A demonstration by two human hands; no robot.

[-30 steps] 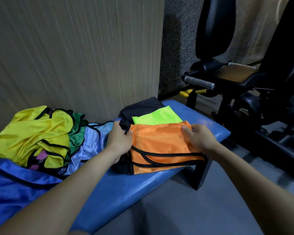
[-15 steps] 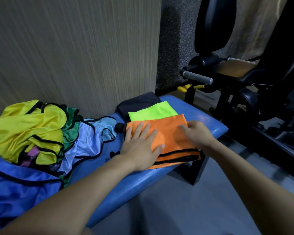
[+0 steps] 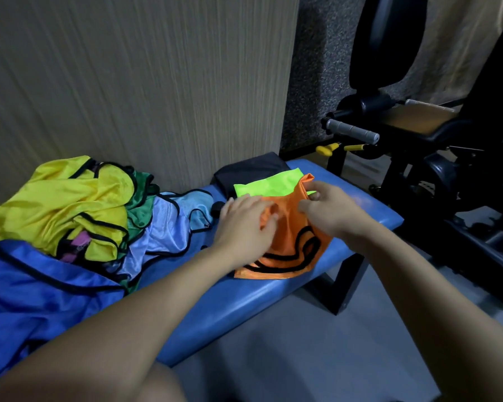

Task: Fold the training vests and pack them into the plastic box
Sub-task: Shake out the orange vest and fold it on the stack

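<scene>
An orange vest [image 3: 291,242] with black trim lies on the blue bench [image 3: 244,309], partly folded, its right side lifted. My right hand [image 3: 328,210] pinches that raised right edge and holds it over the vest's middle. My left hand [image 3: 244,227] lies flat on the vest's left half, fingers straight. Behind the orange vest lie a folded neon green vest [image 3: 267,185] and a folded dark one [image 3: 250,169]. No plastic box is in view.
At the left of the bench lies a heap of unfolded vests: yellow [image 3: 61,204], green [image 3: 140,210], light blue [image 3: 172,230] and dark blue [image 3: 32,288]. A wood-grain wall [image 3: 128,82] stands behind. A black gym machine [image 3: 418,126] stands at the right.
My right hand has lifted the orange vest's right side and brought it leftward over the middle. My left hand stays flat on the left half, shifted slightly.
</scene>
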